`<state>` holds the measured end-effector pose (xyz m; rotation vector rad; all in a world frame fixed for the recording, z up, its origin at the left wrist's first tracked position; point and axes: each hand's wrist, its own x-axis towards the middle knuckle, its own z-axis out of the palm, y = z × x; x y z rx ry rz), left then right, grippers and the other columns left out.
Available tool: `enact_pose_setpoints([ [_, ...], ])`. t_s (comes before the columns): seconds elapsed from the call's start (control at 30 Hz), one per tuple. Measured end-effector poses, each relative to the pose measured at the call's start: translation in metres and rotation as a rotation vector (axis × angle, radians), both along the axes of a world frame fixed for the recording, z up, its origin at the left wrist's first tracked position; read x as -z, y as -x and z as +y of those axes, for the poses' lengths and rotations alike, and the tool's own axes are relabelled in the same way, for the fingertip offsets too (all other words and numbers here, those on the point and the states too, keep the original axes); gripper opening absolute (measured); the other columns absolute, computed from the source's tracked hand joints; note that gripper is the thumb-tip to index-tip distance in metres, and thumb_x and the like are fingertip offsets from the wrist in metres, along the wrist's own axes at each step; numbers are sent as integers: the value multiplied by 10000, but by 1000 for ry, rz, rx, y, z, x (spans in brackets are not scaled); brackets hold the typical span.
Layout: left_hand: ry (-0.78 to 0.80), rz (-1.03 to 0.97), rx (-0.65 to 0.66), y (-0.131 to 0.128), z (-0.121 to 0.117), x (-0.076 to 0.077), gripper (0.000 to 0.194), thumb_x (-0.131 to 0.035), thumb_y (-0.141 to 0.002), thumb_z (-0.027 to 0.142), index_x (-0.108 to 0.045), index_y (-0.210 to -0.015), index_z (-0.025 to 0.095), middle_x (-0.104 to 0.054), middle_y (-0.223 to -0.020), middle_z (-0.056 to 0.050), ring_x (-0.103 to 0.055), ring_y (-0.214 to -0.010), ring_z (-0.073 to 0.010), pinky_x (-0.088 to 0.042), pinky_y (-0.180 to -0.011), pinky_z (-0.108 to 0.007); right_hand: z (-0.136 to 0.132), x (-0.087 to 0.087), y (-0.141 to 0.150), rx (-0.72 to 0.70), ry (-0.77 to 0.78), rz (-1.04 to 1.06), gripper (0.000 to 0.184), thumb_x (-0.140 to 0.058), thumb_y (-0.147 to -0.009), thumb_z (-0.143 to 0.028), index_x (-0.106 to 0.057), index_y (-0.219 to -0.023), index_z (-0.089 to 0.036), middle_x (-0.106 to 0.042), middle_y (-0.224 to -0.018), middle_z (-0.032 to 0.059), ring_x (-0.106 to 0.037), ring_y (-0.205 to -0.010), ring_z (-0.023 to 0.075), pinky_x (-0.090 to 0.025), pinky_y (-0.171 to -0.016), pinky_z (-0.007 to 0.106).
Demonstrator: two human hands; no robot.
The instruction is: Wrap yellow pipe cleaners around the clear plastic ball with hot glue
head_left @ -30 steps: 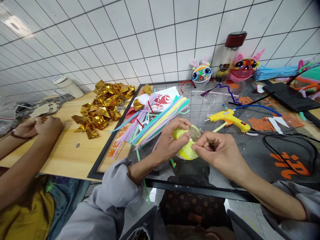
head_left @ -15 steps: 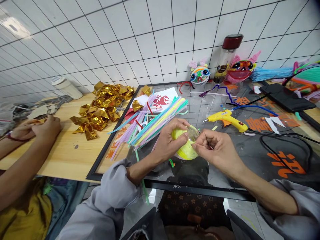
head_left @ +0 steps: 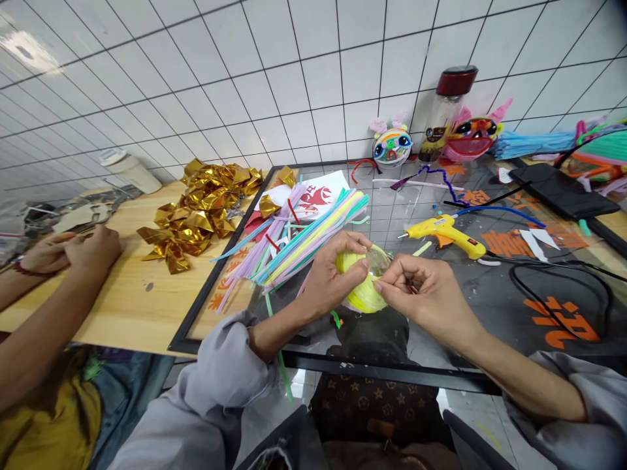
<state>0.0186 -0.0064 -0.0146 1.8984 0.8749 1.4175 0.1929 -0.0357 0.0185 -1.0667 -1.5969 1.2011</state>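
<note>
My left hand (head_left: 337, 271) is wrapped round a clear ball (head_left: 365, 300) whose surface is mostly covered in yellow pipe cleaner. A bare, see-through patch shows near its upper right. At that patch's lower edge, my right hand (head_left: 416, 287) pinches the yellow pipe cleaner (head_left: 376, 282) between thumb and forefinger; its end is hidden by the fingers. Left of the ball lies a bundle of pastel pipe cleaners (head_left: 313, 241). To the right rests a yellow hot glue gun (head_left: 445, 234), its nozzle pointing left.
Finished animal-face balls (head_left: 392, 147) and a red-capped bottle (head_left: 445, 111) stand by the tiled wall. A black phone (head_left: 563, 190) and a black cord (head_left: 558, 313) lie at right. Gold foil pieces (head_left: 200, 209) and another person's hands (head_left: 93, 251) are at left.
My right fingertips have shifted very slightly left along the ball's edge. The left hand keeps its hold, and the ball stays in place.
</note>
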Motion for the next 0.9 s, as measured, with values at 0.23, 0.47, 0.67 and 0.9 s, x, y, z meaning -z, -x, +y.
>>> enact_pose_setpoints([
  [0.23, -8, 7, 3, 0, 0, 1, 80, -636, -849, 188, -571, -889, 211, -688, -1023, -50, -679, -981, -189, -531, -893, -369, 0, 1, 0, -16, -9, 7, 240, -689, -732, -276, -535, -568, -192, -425, -480, -69, -311, -449, 53, -231, -417, 199],
  [0.47, -25, 17, 20, 2, 3, 2, 85, -661, -865, 216, -582, -896, 208, -684, -1024, -46, -678, -975, -182, -526, -892, -361, 0, 2, 2, 2, -6, 20, 225, -678, -717, -295, -543, -570, -190, -430, -475, -65, -320, -442, 55, -238, -411, 198],
  [0.67, -13, 13, 38, 3, 3, 1, 83, -665, -872, 229, -587, -881, 203, -693, -1022, -52, -680, -967, -181, -527, -886, -354, -7, 4, -4, 180, -156, -12, 237, -687, -768, -281, -558, -588, -195, -432, -474, -58, -349, -444, 63, -263, -416, 205],
  [0.9, 21, 14, 38, 4, 2, 1, 109, -669, -878, 277, -592, -873, 200, -697, -1034, -67, -678, -974, -193, -530, -886, -365, -11, 10, -13, 417, -562, -80, 154, -699, -862, -229, -627, -726, -226, -480, -524, -50, -420, -468, 94, -349, -473, 258],
])
